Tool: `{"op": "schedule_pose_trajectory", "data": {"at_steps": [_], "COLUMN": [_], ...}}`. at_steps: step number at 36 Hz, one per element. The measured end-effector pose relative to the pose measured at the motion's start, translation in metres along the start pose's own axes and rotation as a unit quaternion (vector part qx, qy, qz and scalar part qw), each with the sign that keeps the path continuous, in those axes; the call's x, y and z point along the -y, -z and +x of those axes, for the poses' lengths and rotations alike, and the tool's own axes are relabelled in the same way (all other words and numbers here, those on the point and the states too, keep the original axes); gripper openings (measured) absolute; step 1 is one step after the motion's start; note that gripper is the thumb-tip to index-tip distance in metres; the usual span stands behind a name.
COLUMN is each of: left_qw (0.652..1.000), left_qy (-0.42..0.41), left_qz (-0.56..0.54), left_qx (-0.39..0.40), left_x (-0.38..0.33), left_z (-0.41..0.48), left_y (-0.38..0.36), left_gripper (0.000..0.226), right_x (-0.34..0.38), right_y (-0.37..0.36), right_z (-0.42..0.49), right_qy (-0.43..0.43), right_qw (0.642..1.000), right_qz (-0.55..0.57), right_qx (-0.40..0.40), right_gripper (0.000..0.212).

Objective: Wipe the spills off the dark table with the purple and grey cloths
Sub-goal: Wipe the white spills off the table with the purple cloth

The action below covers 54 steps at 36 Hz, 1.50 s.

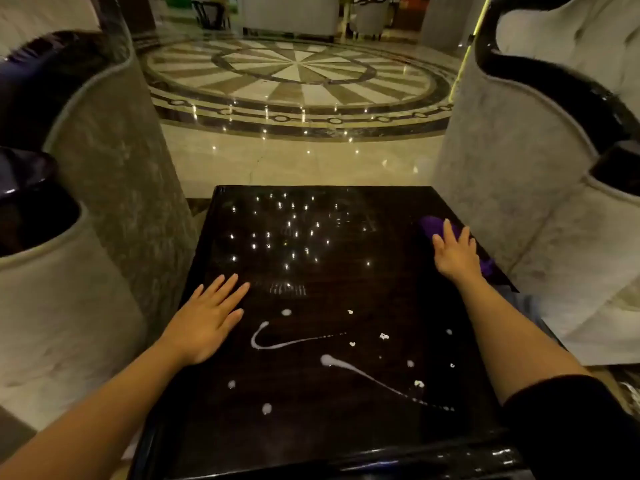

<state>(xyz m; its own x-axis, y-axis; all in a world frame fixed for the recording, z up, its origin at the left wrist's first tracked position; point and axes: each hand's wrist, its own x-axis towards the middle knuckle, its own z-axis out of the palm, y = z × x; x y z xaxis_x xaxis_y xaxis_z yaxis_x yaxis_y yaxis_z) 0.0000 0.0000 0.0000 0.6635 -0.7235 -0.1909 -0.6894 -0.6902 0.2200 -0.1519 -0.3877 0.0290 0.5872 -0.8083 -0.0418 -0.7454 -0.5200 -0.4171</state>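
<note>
A glossy dark table (pixel 311 244) fills the lower middle of the head view. White spills (pixel 277 342) streak and dot its near half, one curved line and one long diagonal streak among several drops. A purple cloth (pixel 433 226) lies at the table's right edge. My right hand (pixel 455 252) lies flat on top of it with fingers spread, covering most of it. Flat on the table's left side rests my left hand (pixel 207 318), fingers apart, holding nothing. No grey cloth is in view.
A pale upholstered armchair (pixel 540 188) with dark trim stands close on the right, another armchair (pixel 86 188) close on the left. Beyond the table's far edge lies a polished marble floor (pixel 298 74) with a round inlay. Ceiling lights reflect on the tabletop.
</note>
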Motion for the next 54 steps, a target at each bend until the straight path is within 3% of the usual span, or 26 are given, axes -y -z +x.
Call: {"op": "schedule_pose_trajectory", "data": {"at_steps": [8,31,54], "left_qw": [1.000,1.000,0.999], "left_qy": [0.000,-0.012,-0.007], "left_qz": [0.007,0.021,0.034], "left_qx": [0.002,-0.003,-0.012], "left_x": [0.002,0.001,0.003], "left_z": [0.003,-0.002,0.001], "left_y": [-0.002,-0.001,-0.006], "left_gripper": [0.052,0.051,0.051], "right_x": [-0.008,-0.003,-0.039], "right_y": [-0.003,-0.008,-0.002], "right_z": [0.016,-0.073,-0.221], "right_qy": [-0.043,0.215,0.274], "right_qw": [0.997,0.973,0.957], "right_qz": [-0.052,-0.009,0.019], "right_qx": [0.030,0.081,0.089], "right_gripper": [0.054,0.046,0.038]}}
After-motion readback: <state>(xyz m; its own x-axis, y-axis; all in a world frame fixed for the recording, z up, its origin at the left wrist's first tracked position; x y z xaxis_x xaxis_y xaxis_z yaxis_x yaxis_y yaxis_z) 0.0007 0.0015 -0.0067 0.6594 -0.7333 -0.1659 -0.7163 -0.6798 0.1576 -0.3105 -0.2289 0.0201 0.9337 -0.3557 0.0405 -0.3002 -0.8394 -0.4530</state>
